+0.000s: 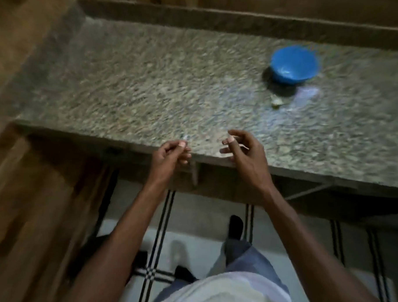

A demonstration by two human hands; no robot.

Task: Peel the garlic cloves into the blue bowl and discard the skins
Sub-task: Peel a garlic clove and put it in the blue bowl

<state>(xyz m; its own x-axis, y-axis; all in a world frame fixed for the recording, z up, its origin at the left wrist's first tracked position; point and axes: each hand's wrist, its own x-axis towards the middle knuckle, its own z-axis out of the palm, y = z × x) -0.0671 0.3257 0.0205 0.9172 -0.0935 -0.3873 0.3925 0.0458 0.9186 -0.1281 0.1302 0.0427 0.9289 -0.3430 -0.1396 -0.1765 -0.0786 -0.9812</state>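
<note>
The blue bowl (294,63) stands on the speckled stone counter (151,80), far right of both hands; blur hides what is inside it. A small pale garlic piece (276,101) lies on the counter just in front of the bowl. My left hand (170,154) hovers at the counter's front edge with its fingers curled and its thumb against the index finger. Blur hides whether anything sits in that pinch. My right hand (243,152) hovers beside it, a little over the counter, with loosely curled fingers that hold nothing I can see.
A raised stone ledge (222,19) runs along the back of the counter. Wooden panelling (20,188) stands to the left. Below the counter's edge are a tiled floor with black stripes (162,229) and my legs and feet.
</note>
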